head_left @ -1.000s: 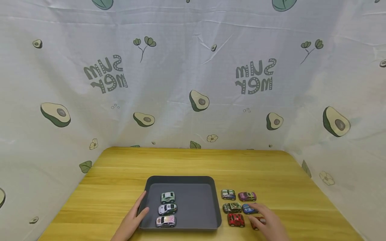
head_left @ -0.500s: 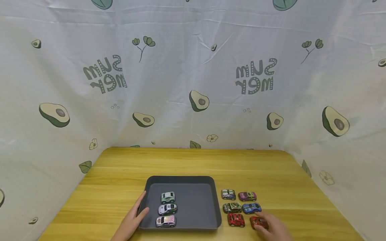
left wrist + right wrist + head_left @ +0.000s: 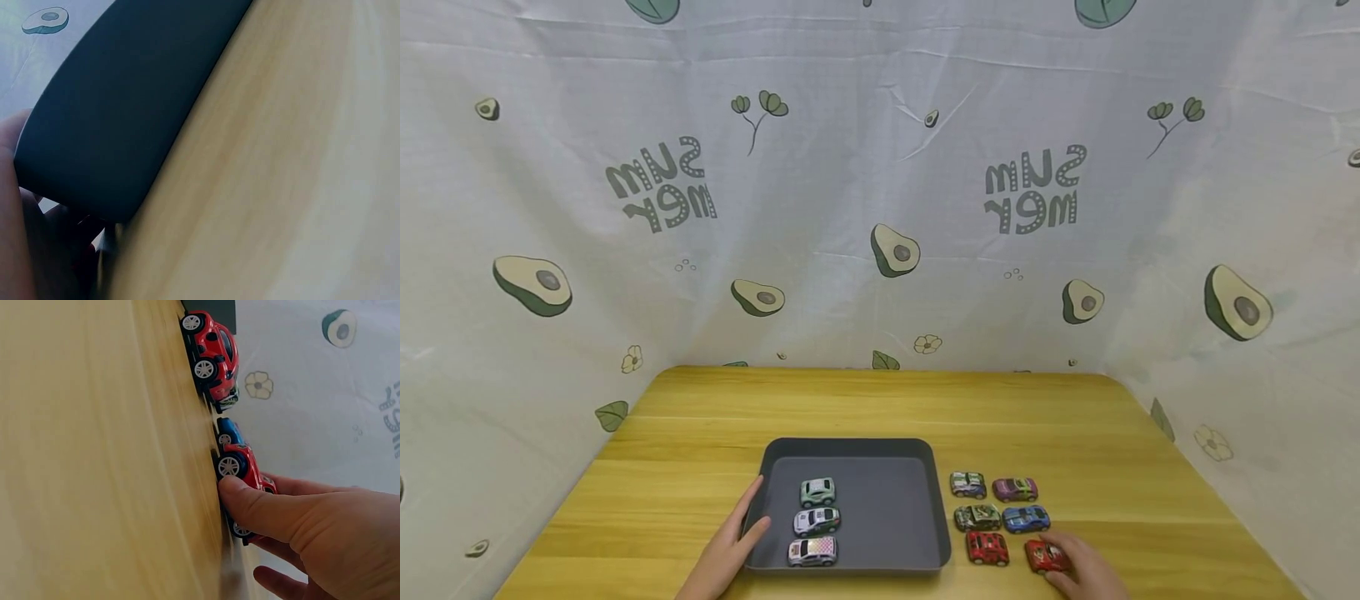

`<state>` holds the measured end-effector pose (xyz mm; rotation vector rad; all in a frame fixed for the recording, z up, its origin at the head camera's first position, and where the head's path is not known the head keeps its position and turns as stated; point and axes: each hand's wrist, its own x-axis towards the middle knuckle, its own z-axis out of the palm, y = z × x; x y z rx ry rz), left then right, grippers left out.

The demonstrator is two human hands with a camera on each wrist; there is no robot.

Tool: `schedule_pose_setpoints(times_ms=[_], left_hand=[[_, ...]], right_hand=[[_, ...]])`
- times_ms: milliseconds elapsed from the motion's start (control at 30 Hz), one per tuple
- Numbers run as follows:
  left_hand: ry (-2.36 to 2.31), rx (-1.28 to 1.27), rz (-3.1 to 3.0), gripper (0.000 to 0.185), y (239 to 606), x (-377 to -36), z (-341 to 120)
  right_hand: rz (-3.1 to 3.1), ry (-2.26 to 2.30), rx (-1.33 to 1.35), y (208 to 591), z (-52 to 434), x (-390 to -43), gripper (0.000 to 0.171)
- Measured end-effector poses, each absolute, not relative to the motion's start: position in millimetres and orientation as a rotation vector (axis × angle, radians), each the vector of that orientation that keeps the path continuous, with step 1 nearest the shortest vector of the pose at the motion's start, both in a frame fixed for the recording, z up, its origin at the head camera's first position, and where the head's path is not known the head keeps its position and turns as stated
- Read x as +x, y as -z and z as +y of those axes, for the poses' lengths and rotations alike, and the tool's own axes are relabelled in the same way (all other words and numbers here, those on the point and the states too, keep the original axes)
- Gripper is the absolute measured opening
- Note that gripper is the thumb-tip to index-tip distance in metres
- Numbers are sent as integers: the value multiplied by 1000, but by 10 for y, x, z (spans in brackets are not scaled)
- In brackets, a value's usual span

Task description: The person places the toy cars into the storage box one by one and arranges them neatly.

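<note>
A dark grey tray (image 3: pixel 925 500) lies on the wooden table (image 3: pixel 880 408) with three toy cars in a column: green (image 3: pixel 817 492), white (image 3: pixel 817 521) and white-pink (image 3: pixel 812 551). My left hand (image 3: pixel 733 537) lies against the tray's left wall (image 3: pixel 125 106), fingers straight and thumb resting on the rim. To the right of the tray, several cars stand in two columns. My right hand (image 3: pixel 1086 571) pinches the front right red car (image 3: pixel 1043 556) between thumb and fingers. In the right wrist view the thumb (image 3: pixel 250 503) presses this red car's (image 3: pixel 240 462) side.
Beside the held car stand another red car (image 3: pixel 987 547), a blue car (image 3: pixel 1026 519), a camouflage car (image 3: pixel 977 517), a purple car (image 3: pixel 1015 488) and a green-blue car (image 3: pixel 967 483). An avocado-print cloth (image 3: pixel 880 208) walls the table on three sides.
My right hand has drawn back from over the blue car toward the table's front edge and now grips the front right red car. The left hand has stayed on the tray.
</note>
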<state>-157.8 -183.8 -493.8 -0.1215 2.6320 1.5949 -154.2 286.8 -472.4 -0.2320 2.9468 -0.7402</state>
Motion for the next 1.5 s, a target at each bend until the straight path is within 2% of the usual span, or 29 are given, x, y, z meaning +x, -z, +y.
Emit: schedule_pose_setpoints(times_ms=[267,433,833,1500], left_hand=[[-1594,-123,2626,68,4939,-1572,-1835],[-1600,-130,2623,67,4936,-1559,-1839],[-1593,-117,2625,67,4929,-1573,-1836],[-1607,-109,2615,67,4944,-1587,-1844]], right_hand=[[2922,736,-164,4813,2924,-1621,47],[2953,778,-228,4853,2968,-1625,46],[2971,806,-34,4562,2711,-1510,51],[2974,964,-162,4180,2097,-1512,46]])
